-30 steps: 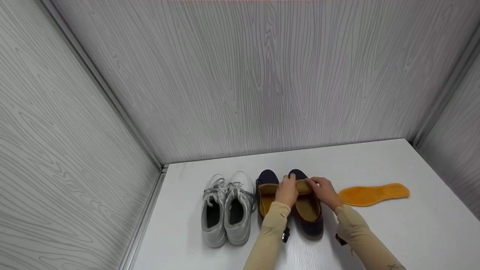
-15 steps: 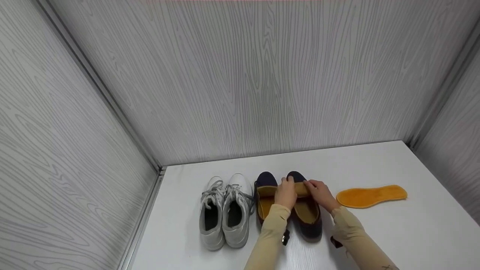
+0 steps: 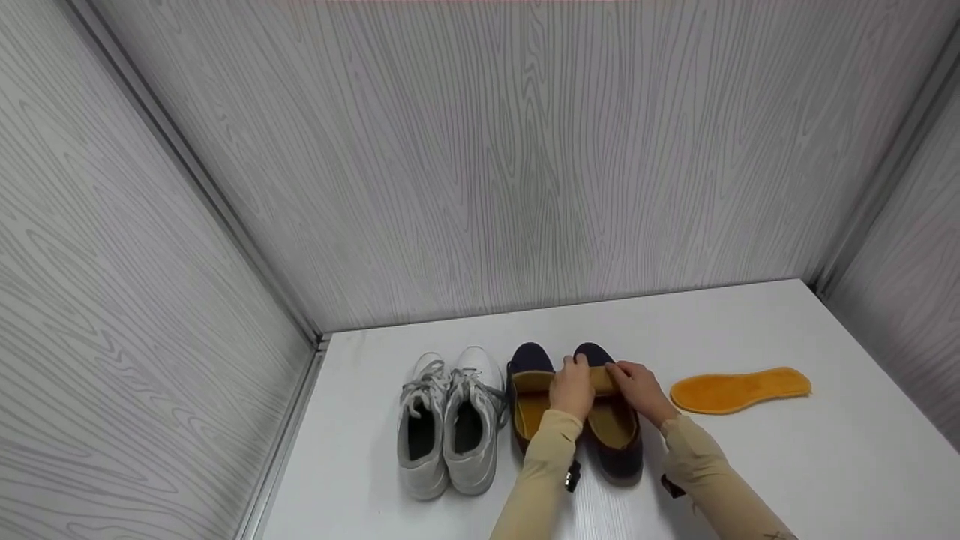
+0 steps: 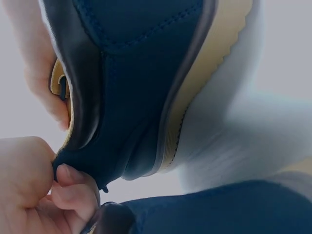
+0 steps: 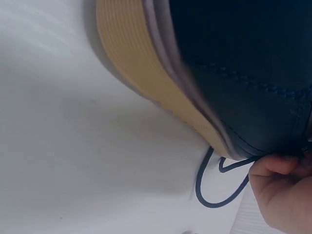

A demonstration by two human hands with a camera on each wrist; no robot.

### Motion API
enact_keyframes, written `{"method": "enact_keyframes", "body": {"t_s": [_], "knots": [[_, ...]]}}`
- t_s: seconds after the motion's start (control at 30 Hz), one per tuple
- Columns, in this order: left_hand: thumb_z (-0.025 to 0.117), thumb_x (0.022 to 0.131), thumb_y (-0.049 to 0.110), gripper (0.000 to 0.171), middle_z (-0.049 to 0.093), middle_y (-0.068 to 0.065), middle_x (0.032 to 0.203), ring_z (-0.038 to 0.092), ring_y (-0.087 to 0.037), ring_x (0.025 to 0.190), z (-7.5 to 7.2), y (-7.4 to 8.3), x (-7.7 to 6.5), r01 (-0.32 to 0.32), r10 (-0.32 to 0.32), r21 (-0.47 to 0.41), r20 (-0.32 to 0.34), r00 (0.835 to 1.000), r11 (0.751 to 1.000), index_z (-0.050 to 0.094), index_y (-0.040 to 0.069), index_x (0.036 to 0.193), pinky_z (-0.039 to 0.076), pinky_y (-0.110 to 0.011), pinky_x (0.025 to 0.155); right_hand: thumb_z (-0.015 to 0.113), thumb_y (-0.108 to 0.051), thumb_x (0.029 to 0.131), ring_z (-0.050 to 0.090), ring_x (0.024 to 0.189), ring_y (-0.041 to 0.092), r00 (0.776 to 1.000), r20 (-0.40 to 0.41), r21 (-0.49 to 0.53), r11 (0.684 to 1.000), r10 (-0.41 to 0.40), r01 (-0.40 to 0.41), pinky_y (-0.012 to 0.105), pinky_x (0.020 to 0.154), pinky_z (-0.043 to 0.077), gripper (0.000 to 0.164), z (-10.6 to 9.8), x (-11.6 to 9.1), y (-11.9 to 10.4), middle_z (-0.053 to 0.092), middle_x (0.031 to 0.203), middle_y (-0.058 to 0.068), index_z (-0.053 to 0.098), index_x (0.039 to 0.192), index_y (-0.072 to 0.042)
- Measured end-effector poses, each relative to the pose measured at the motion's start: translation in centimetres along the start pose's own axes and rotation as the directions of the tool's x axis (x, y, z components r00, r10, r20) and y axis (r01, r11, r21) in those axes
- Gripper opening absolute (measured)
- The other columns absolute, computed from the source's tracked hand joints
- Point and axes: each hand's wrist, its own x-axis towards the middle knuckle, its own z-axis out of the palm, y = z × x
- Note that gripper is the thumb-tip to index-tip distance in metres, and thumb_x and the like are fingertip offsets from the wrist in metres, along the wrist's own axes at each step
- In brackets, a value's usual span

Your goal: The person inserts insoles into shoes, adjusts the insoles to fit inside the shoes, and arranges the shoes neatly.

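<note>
Both hands are at the right-hand navy boat shoe (image 3: 625, 461), which has a tan lining and stands on the white table. My left hand (image 3: 572, 388) pinches the upper at the left side of its opening, thumb against curled fingers in the left wrist view. On the opposite side, my right hand (image 3: 643, 390) pinches the shoe's tan tongue (image 3: 604, 381), folded back toward the heel. A dark lace loop (image 5: 214, 204) hangs by that hand in the right wrist view. The other boat shoe (image 3: 530, 358), partly behind the left hand and sleeve, has an orange inside.
To the left stand two white sneakers (image 3: 424, 476) (image 3: 472, 472) with grey laces, side by side, toes toward the back wall. An orange insole (image 3: 739, 390) lies flat on the table (image 3: 750, 330) to the right. Wood-grain panels (image 3: 510, 165) close off the back and sides.
The whole head view shifts slightly left and down. Both hands keep their hold on the right-hand boat shoe; nothing else visibly moves.
</note>
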Motion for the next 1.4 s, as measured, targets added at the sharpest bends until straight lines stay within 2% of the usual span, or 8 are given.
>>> {"method": "enact_keyframes", "body": {"t_s": [0.17, 0.4, 0.77, 0.93, 1.03, 1.17, 1.27, 1.4], "knots": [[0.069, 0.08, 0.011, 0.023, 0.057, -0.009, 0.088, 0.063, -0.023, 0.064, 0.5, 0.2, -0.2, 0.018, -0.018, 0.011, -0.014, 1.0, 1.0, 0.058, 0.006, 0.1, 0.05, -0.029, 0.053, 0.045, -0.024, 0.099, 0.045, 0.065, 0.017, 1.0, 0.0, -0.01, 1.0, -0.007, 0.007, 0.031, 0.063, 0.038, 0.032, 0.0, -0.3, 0.2, 0.046, 0.067, 0.002, 0.059, 0.08, -0.003], [0.073, 0.079, 0.018, 0.03, 0.057, -0.008, 0.091, 0.063, -0.022, 0.064, 0.8, 0.6, -0.7, 0.012, -0.013, 0.048, 0.023, 1.0, 0.999, 0.058, 0.008, 0.103, 0.05, -0.028, 0.052, 0.046, -0.023, 0.099, 0.044, 0.061, 0.017, 1.0, -0.012, -0.033, 0.999, 0.014, -0.015, 0.03, 0.06, 0.037, 0.031, 0.1, -0.8, 0.6, 0.044, 0.064, 0.001, 0.055, 0.074, -0.006], [0.07, 0.081, 0.016, 0.025, 0.057, -0.009, 0.092, 0.063, -0.022, 0.065, 0.4, 0.9, -0.8, 0.024, -0.025, 0.039, 0.029, 0.999, 0.999, 0.058, 0.008, 0.103, 0.05, -0.029, 0.053, 0.047, -0.023, 0.099, 0.047, 0.066, 0.017, 1.0, -0.027, -0.042, 0.999, -0.006, 0.005, 0.031, 0.065, 0.039, 0.028, 0.0, -1.0, 0.5, 0.05, 0.069, 0.002, 0.061, 0.081, -0.005], [0.068, 0.083, 0.015, 0.025, 0.058, -0.009, 0.092, 0.063, -0.022, 0.063, 0.4, 1.0, -0.8, 0.023, -0.023, 0.029, 0.018, 1.0, 0.999, 0.058, 0.008, 0.105, 0.05, -0.029, 0.052, 0.049, -0.028, 0.098, 0.051, 0.074, 0.019, 0.996, -0.044, 0.005, 0.997, -0.074, 0.075, 0.033, 0.069, 0.043, 0.027, -1.4, -1.5, 0.3, 0.059, 0.081, 0.006, 0.064, 0.09, -0.006], [0.068, 0.082, 0.014, 0.024, 0.057, -0.008, 0.09, 0.062, -0.021, 0.061, 0.5, 1.0, -0.9, 0.021, -0.021, 0.037, -0.004, 1.0, 0.999, 0.058, 0.009, 0.103, 0.049, -0.028, 0.049, 0.053, -0.024, 0.096, 0.054, 0.08, 0.021, 0.982, -0.108, -0.058, 0.987, -0.155, 0.149, 0.035, 0.073, 0.045, 0.022, -3.3, -1.6, 1.2, 0.062, 0.089, 0.008, 0.065, 0.095, -0.006], [0.069, 0.081, 0.014, 0.023, 0.057, -0.008, 0.088, 0.061, -0.02, 0.059, 0.4, 1.1, -1.1, 0.026, -0.026, 0.048, -0.001, 1.0, 0.999, 0.058, 0.009, 0.101, 0.047, -0.027, 0.046, 0.061, -0.01, 0.088, 0.057, 0.081, 0.028, 0.954, -0.15, -0.328, 0.923, -0.26, 0.2, 0.043, 0.074, 0.046, 0.012, -7.1, -1.9, 3.6, 0.058, 0.091, 0.012, 0.063, 0.097, -0.002], [0.07, 0.081, 0.016, 0.027, 0.056, -0.008, 0.092, 0.061, -0.02, 0.061, 0.2, 1.1, -1.0, 0.031, -0.033, 0.051, 0.042, 0.999, 0.998, 0.058, 0.009, 0.104, 0.048, -0.027, 0.047, 0.063, -0.002, 0.081, 0.056, 0.086, 0.035, 0.954, -0.087, -0.507, 0.837, -0.287, 0.206, 0.051, 0.075, 0.045, 0.024, -10.2, -2.6, 5.4, 0.056, 0.098, 0.018, 0.06, 0.104, 0.002], [0.069, 0.083, 0.017, 0.029, 0.057, -0.008, 0.095, 0.062, -0.02, 0.063, -0.1, 1.2, -0.8, 0.041, -0.045, 0.051, 0.083, 0.995, 0.998, 0.057, 0.01, 0.108, 0.048, -0.027, 0.049, 0.067, 0.001, 0.074, 0.049, 0.1, 0.041, 0.963, 0.01, -0.606, 0.764, -0.269, 0.22, 0.059, 0.08, 0.04, 0.043, -13.3, -3.6, 7.4, 0.053, 0.112, 0.023, 0.056, 0.115, 0.004]]}}
